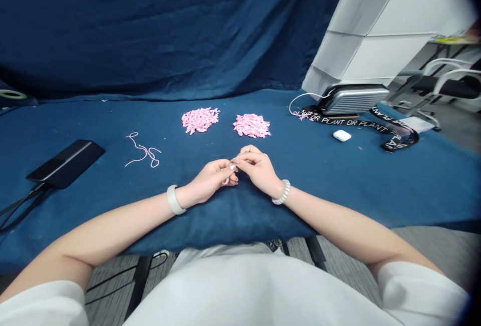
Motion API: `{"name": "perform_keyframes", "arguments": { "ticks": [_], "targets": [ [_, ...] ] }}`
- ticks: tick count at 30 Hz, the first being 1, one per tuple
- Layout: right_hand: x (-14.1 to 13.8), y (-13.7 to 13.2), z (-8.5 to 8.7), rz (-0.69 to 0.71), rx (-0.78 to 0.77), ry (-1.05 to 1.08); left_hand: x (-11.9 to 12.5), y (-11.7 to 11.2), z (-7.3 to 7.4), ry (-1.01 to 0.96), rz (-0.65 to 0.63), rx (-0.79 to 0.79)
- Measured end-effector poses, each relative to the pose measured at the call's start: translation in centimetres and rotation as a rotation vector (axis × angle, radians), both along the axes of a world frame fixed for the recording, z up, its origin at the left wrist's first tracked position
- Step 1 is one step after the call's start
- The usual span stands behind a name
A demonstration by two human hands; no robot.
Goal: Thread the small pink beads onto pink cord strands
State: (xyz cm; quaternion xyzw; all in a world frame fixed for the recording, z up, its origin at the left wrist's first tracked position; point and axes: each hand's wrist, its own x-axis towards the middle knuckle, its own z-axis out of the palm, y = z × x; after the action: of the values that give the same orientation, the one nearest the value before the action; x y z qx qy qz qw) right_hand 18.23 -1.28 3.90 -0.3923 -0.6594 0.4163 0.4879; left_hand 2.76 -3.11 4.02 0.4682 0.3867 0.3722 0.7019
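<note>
My left hand [213, 180] and my right hand [259, 167] meet fingertip to fingertip over the front part of the blue-covered table. Both are closed in a pinch. A bit of pink cord [226, 182] shows curled under my left thumb. Whatever lies between the right fingertips is hidden or too small to name. Just beyond the hands are two heaps of small pink knotted pieces, a left heap [200, 120] and a right heap [251, 125]. Off to the left lies a loose, tangled length of pink string [145, 151].
A black device with cables [66, 164] lies at the left. On the right are a silver ribbed case [355, 99], a black lettered strap [349, 121] and a white earbud case [341, 135]. A blue curtain [169, 30] hangs behind the blue tablecloth [338, 186].
</note>
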Motion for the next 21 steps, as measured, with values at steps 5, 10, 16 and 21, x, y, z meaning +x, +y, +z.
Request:
{"name": "perform_keyframes", "arguments": {
  "ticks": [5, 10, 16, 21],
  "targets": [
    [0.2, 0.5, -0.3, -0.032, -0.004, 0.02, 0.0, 0.1, 0.3, 0.018, 0.086, -0.081],
    [0.7, 1.2, -0.5, -0.112, -0.008, 0.037, 0.1, 0.2, -0.1, 0.032, 0.125, -0.083],
    [0.8, 1.6, -0.5, -0.141, -0.002, 0.07, 0.1, 0.0, -1.1, 0.144, 0.077, -0.018],
    [1.0, 1.8, -0.7, -0.153, -0.006, 0.088, 0.1, -0.2, -1.1, 0.206, 0.039, 0.074]
  ]
}}
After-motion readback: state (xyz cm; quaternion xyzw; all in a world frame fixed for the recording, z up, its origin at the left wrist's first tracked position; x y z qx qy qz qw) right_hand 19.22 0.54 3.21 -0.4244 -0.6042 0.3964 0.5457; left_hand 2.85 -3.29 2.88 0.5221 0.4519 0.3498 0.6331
